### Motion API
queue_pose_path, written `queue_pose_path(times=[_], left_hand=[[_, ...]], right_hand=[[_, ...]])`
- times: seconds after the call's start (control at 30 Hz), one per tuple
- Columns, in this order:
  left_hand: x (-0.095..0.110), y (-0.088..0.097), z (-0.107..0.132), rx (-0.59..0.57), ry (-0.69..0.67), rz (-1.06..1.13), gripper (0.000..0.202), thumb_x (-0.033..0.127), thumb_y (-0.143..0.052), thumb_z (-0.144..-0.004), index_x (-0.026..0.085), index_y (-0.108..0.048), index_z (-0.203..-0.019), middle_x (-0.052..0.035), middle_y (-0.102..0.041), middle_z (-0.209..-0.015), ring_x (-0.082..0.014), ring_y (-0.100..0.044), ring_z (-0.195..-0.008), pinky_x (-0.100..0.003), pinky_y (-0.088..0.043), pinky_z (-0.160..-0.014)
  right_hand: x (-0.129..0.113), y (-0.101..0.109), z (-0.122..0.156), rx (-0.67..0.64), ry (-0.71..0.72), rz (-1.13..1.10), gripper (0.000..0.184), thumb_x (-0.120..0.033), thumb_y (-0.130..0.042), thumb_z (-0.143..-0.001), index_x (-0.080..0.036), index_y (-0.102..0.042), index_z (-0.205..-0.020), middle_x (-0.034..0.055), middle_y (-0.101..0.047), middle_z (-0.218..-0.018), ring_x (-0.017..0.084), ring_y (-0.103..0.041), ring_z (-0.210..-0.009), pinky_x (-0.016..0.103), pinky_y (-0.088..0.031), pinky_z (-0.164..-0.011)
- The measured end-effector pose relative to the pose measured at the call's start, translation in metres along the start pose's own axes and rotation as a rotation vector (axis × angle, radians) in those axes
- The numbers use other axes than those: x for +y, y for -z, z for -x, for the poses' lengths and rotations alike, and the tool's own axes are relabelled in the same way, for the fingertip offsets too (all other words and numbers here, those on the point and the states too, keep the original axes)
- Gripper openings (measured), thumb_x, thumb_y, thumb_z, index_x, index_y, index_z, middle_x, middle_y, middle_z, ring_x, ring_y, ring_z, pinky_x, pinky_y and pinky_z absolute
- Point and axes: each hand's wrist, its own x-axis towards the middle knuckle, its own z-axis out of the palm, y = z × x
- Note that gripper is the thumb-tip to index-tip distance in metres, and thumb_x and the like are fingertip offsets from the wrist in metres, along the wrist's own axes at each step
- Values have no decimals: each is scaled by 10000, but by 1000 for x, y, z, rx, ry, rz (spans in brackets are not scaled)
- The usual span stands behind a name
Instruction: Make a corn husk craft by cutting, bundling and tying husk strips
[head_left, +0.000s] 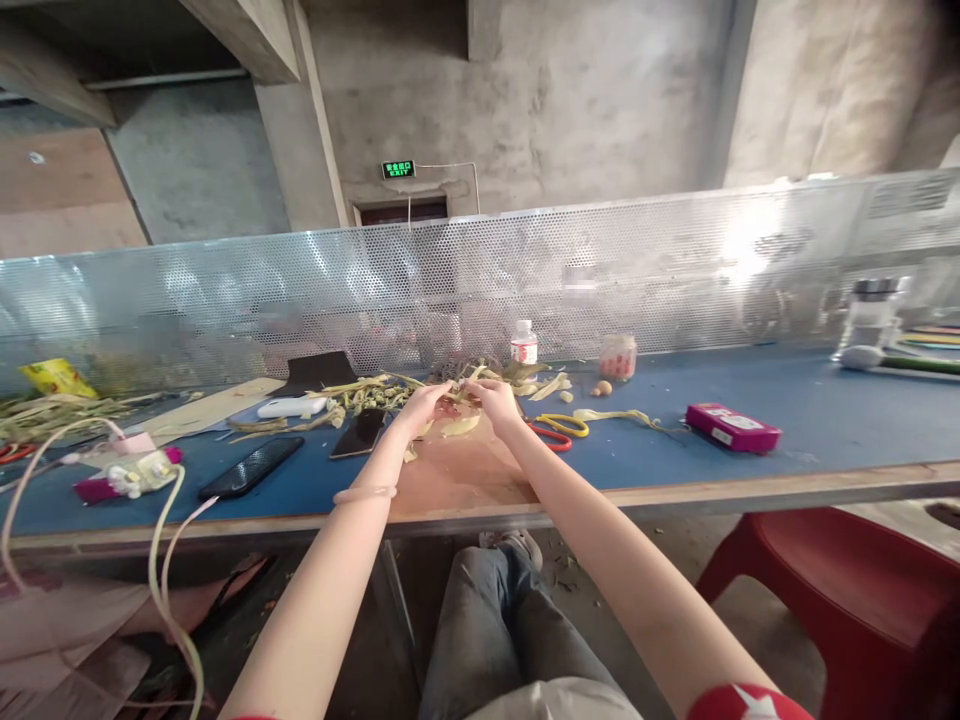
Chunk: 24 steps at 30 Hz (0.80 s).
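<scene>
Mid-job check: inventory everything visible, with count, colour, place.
Table: one, blue, across view
Perforated screen: one, silver, behind table
Exit sign: one, green, upper centre
Plant pieces: many, yellowish, centre and left
Centre scissors: one pair, red-yellow, right of plant pieces
Labelled bottle: one, white-red, back centre
Jar: one, clear, right of labelled bottle
Right-hand box: one, magenta, front edge
Tumbler: one, clear, far right
Phone: one, black, left front edge
Oblong device: one, white, behind phone
Packet: one, yellow, far left
Cables: several, pale, left
Seat: one, red, lower right
Another person: one, pale clothing, lower left
Left hand: one, bare, at plant pieces
Right hand: one, bare, at plant pieces
</scene>
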Motion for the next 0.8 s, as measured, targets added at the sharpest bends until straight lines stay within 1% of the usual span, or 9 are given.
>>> queue_pose_path(times=[0.1,0.17,0.23,0.3,0.4,0.53,0.67,0.8], left_hand=[[-1,1,0,-22,-3,15,286,355,-627,-771,97,-686,-881,-98,-685,-820,-141,-604,-635,-318,-526,-690],[-1,2,0,-32,-11,12,265,324,-664,-745,100,-687,-885,-98,-686,-850,-139,-608,-665,-311,-520,-720],[-1,2,1,-41,-21,4,266,320,-690,-725,108,-688,-884,-90,-682,-871,-132,-604,-682,-305,-513,-747],[-1,3,2,-50,-33,-8,272,329,-708,-707,116,-687,-876,-80,-675,-881,-126,-598,-690,-299,-509,-757],[0,4,3,-61,-47,-25,274,338,-722,-689,122,-683,-854,-71,-666,-881,-127,-598,-704,-291,-507,-752],[2,1,4,-68,-57,-50,294,360,-718,-687,120,-672,-851,-79,-660,-880,-156,-614,-768,-302,-510,-757],[2,-2,4,-55,-73,-83,325,338,-756,-634,123,-653,-855,-71,-651,-871,-185,-620,-831,-316,-520,-748],[2,-5,4,-18,-100,-126,279,351,-738,-645,136,-649,-800,-39,-631,-808,-177,-611,-794,-301,-528,-700]], right_hand=[[0,1,-1,20,1,-14,231,-316,-555,-876,-126,-596,-1000,37,-626,-963,143,-612,-803,316,-522,-699],[0,1,-1,26,7,-36,209,-311,-580,-856,-119,-618,-929,20,-642,-854,125,-610,-728,294,-515,-666],[0,1,-2,35,18,-64,207,-313,-622,-804,-116,-649,-859,7,-646,-731,118,-600,-657,271,-501,-638],[1,0,-2,42,31,-91,229,-329,-649,-738,-114,-678,-813,8,-643,-651,122,-593,-621,258,-488,-621],[2,0,-2,41,46,-114,273,-365,-658,-672,-117,-699,-777,18,-648,-629,129,-591,-609,252,-478,-604],[3,-1,-2,43,63,-114,306,-402,-658,-639,-123,-704,-756,23,-648,-628,130,-584,-596,242,-469,-569],[2,-1,-1,44,77,-94,286,-395,-650,-637,-126,-698,-723,21,-637,-605,130,-580,-579,240,-474,-550],[1,-2,0,38,101,-65,278,-394,-625,-668,-127,-682,-722,25,-634,-618,135,-592,-592,247,-499,-552]])
